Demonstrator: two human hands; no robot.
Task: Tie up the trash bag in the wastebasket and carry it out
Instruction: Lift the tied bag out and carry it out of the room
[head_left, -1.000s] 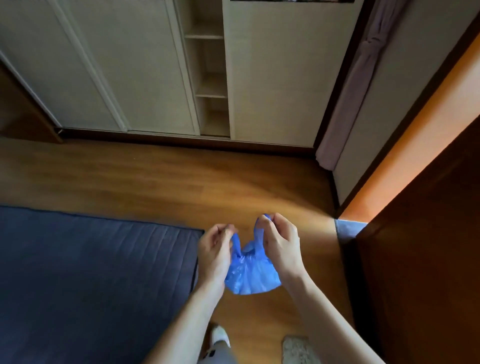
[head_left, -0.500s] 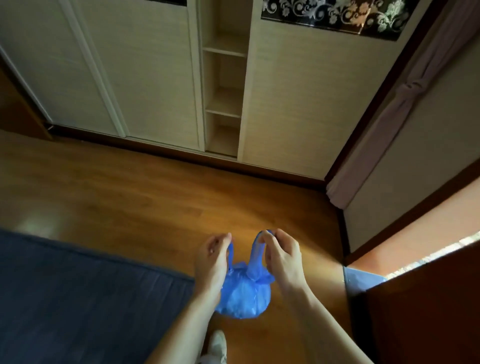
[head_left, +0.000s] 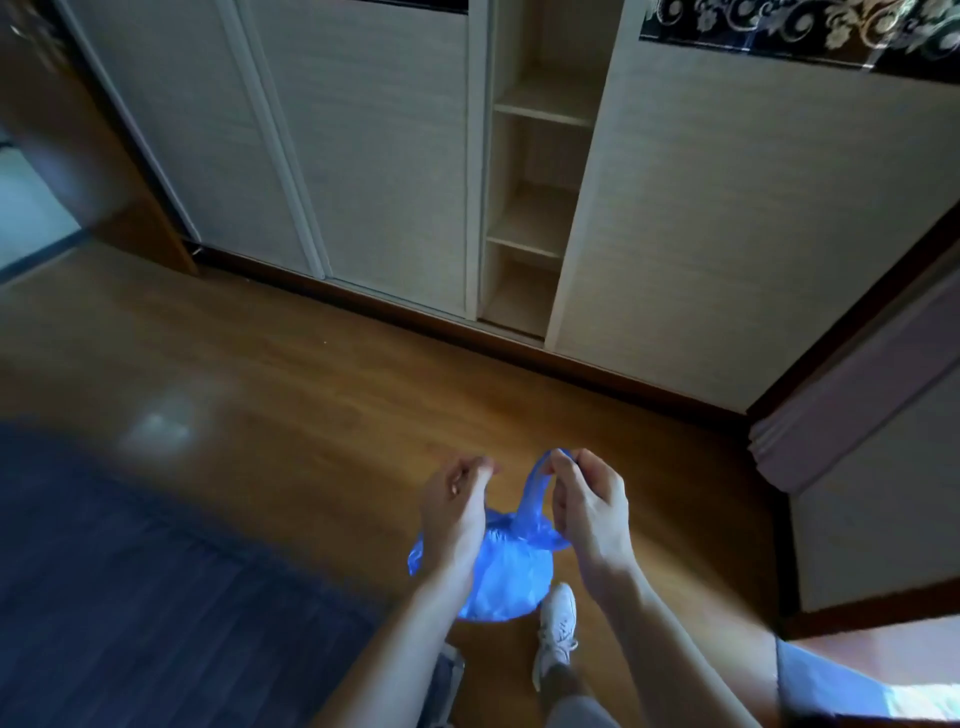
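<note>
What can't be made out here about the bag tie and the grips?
- Head view, left hand grip: its own back hides the fingertips, so any hold on the blue plastic trash bag is unconfirmed.
- Head view, knot: both hands partly cover the bag's neck; the right hand pinches a loop, tightness unclear.
- Bag contents: the plastic hides them.
- The wastebasket: outside the frame.

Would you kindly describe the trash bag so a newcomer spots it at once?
Before the pale wardrobe doors lies a wooden floor. Above it, between the left hand and right hand, hangs the trash bag, the only bright blue thing.
</note>
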